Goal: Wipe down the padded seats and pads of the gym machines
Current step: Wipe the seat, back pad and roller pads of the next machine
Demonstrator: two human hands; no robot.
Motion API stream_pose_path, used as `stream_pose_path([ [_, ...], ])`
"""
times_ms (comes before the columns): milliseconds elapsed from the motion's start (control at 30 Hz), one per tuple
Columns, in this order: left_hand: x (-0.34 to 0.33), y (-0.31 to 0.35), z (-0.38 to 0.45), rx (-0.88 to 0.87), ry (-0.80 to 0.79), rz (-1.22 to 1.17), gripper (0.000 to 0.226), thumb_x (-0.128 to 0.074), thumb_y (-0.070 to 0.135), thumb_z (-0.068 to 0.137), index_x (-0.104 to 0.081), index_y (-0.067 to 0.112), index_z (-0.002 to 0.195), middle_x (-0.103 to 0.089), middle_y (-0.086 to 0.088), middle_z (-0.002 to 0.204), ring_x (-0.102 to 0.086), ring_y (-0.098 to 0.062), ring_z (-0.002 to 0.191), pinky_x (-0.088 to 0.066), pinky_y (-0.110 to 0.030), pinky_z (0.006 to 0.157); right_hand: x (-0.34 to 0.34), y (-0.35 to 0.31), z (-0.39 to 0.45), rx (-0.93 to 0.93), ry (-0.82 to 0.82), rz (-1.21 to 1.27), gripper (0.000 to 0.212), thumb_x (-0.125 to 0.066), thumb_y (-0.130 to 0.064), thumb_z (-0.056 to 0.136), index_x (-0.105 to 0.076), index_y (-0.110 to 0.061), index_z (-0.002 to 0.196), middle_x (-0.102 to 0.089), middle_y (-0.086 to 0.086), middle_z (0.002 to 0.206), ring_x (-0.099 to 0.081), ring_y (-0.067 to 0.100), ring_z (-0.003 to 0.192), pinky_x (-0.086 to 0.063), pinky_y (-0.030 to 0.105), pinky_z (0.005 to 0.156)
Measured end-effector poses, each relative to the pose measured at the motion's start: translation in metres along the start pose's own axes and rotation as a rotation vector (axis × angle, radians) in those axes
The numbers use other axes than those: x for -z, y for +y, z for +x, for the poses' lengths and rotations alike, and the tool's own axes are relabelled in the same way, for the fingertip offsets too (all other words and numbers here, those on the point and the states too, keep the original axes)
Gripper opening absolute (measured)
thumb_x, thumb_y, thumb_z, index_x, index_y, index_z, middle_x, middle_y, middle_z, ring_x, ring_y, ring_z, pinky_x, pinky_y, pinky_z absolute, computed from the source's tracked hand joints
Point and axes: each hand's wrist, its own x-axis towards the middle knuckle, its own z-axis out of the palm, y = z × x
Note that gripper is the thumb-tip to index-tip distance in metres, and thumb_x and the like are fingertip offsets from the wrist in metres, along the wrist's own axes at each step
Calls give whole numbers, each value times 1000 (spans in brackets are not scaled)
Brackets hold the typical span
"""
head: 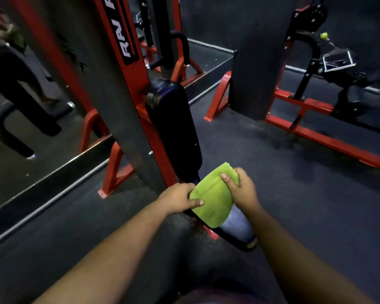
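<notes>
**Green cloth held over a gym machine seat**

A dim gym with a dark rubber floor [294, 183] and red steel machine frames. A wall mirror [31, 128] runs along the left, and a second red-framed machine [316, 110] stands at the far right.

In the centre, a red upright post [127, 62] with white lettering carries a long black back pad [173, 128]. The pad's long axis runs from upper left, away from the viewer, down toward the lower right, ending just above the padded seat [239, 227]. The seat is dark and glossy, and its long axis continues the same line toward the viewer.

A folded green cloth [213, 200] lies over the far end of the seat, its long axis running along the seat from the back pad's lower end toward the viewer.

Both bare forearms reach in from the bottom of the frame. The left hand [180, 199] grips the cloth's left edge, thumb on top and fingers curled beneath. The right hand [241, 189] pinches the cloth's upper right edge, thumb pressed on the fabric, wrist bent down.
</notes>
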Motion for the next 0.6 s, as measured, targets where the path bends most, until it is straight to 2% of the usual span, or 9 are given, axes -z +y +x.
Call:
stream_pose_path([
  [67, 25, -12, 2, -25, 33, 65, 33, -70, 57, 88, -65, 25, 97, -72, 5, 88, -68, -20, 87, -55, -35, 75, -9, -17, 6, -2, 59, -46, 30, -70, -46, 94, -52, -24, 83, -63, -13, 71, -57, 0, 68, -47, 26, 65],
  [133, 50, -15, 4, -67, 115, 54, 30, -68, 55, 89, -64, 25, 94, -68, 8, 80, -68, -19, 81, -50, -33, 68, -15, -29, 16, -22, 114, -139, 32, -63, -54, 96, -49, -26, 88, -64, -8, 80, -63, 17, 82, -48, 41, 79],
  [233, 92, -15, 18, -137, 222, 34, 29, -67, 51, 91, -66, 26, 105, -71, 7, 84, -69, -20, 84, -51, -34, 71, -27, -47, 43, -81, 169, -191, 39, -51, -60, 99, -46, -21, 101, -68, 6, 101, -63, 35, 102, -45, 54, 96],
  [300, 117, -14, 28, -193, 273, 152, 32, -63, 55, 92, -66, 29, 110, -73, 4, 92, -70, -23, 91, -53, -37, 79, -37, -60, 65, -111, 197, -167, 42, -49, -61, 99, -45, -20, 105, -67, 11, 111, -62, 37, 109, -44, 55, 99],
  [367, 143, -18, 40, -230, 389, 258, 38, -55, 60, 92, -66, 29, 111, -73, 1, 93, -69, -25, 93, -52, -40, 85, -53, -78, 94, -89, 264, -175, 43, -48, -61, 99, -47, -19, 110, -65, 11, 118, -59, 36, 114, -41, 52, 99],
  [500, 196, -32, 62, -157, 619, 16, 39, -52, 59, 89, -67, 28, 106, -73, 4, 85, -69, -23, 85, -54, -44, 82, -94, -134, 156, 74, 456, -98, 46, -48, -58, 99, -52, -17, 119, -57, 8, 126, -50, 32, 122, -38, 55, 99],
  [567, 221, -39, 75, -105, 668, -80, 34, -52, 58, 88, -65, 30, 104, -73, 7, 85, -69, -23, 87, -54, -45, 84, -120, -166, 181, 115, 470, -71, 57, -47, -60, 98, -50, -17, 135, -50, 8, 140, -43, 32, 132, -36, 59, 105],
  [600, 231, -42, 81, -78, 672, -100, 33, -51, 58, 88, -65, 32, 104, -73, 8, 86, -69, -23, 89, -53, -45, 87, -134, -178, 187, 118, 425, -65, 64, -47, -60, 98, -44, -17, 146, -42, 9, 151, -36, 31, 140, -32, 61, 111],
])
